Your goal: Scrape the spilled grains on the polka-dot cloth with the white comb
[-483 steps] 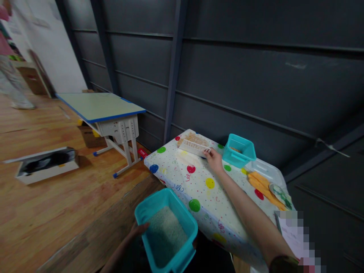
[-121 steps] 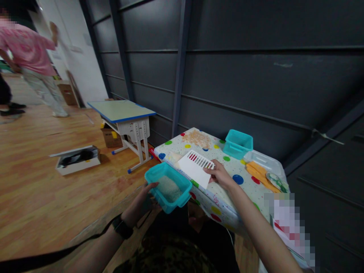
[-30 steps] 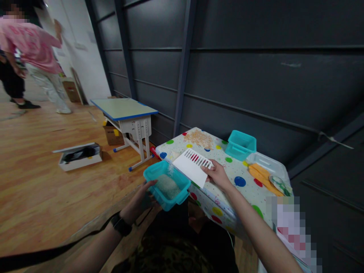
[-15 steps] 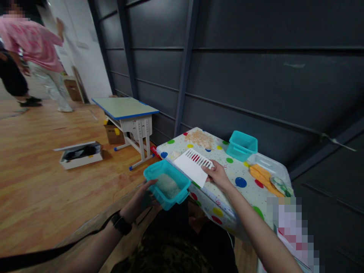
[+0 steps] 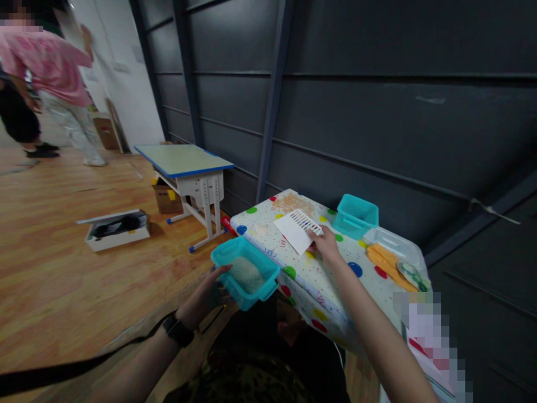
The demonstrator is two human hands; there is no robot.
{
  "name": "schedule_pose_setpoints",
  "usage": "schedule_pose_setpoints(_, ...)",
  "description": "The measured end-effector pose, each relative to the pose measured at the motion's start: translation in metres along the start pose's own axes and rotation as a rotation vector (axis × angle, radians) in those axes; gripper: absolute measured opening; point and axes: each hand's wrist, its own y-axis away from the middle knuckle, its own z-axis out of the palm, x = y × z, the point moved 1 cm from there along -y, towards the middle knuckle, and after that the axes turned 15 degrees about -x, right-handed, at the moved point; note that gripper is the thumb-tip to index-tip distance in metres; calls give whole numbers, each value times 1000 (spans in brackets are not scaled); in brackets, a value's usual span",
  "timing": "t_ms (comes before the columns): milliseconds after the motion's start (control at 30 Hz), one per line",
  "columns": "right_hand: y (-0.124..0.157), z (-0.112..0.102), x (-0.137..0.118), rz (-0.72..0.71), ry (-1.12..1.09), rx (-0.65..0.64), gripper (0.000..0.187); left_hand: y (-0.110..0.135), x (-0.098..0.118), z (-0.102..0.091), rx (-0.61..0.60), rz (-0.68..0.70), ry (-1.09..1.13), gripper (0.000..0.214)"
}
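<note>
My left hand grips the near side of a teal plastic bin with white rice in it, held beside the table's near left edge. My right hand pinches a white slotted scraper, lifted over the polka-dot tablecloth. A pile of brownish grains lies on the far corner of the table, just beyond the scraper.
A second teal bin stands at the back of the table, next to a clear tray, orange cloths and a patterned dish. A blue-edged desk, an open box and people are to the left.
My right hand has carried the scraper away from the rice bin, farther across the table toward the grain pile. The left hand and bin have stayed put.
</note>
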Motion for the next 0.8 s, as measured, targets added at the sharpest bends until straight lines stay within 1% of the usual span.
schedule_pose_setpoints(67,-3,5,-3,17,6,-23,34,-1,0,0,27,-6,5,55)
schedule_pose_setpoints(167,0,11,-4,38,5,-81,34,-1,1,1,54,-5,14,54)
schedule_pose_setpoints(267,9,16,-4,42,-16,-155,36,1,2,3,40,8,16,53)
schedule_pose_setpoints(367,20,20,-5,28,-22,-192,40,4,3,3,19,22,12,53)
schedule_pose_setpoints(500,34,25,-12,1,-9,-296,46,4,4,2,16,41,19,55)
schedule_pose_setpoints(567,38,24,-16,-19,12,-327,49,5,5,3,16,43,28,57)
schedule_pose_setpoints(667,37,19,-20,-58,41,-318,51,7,7,9,12,37,40,57)
schedule_pose_setpoints(800,30,12,-19,-66,44,-203,51,10,12,19,23,32,47,55)
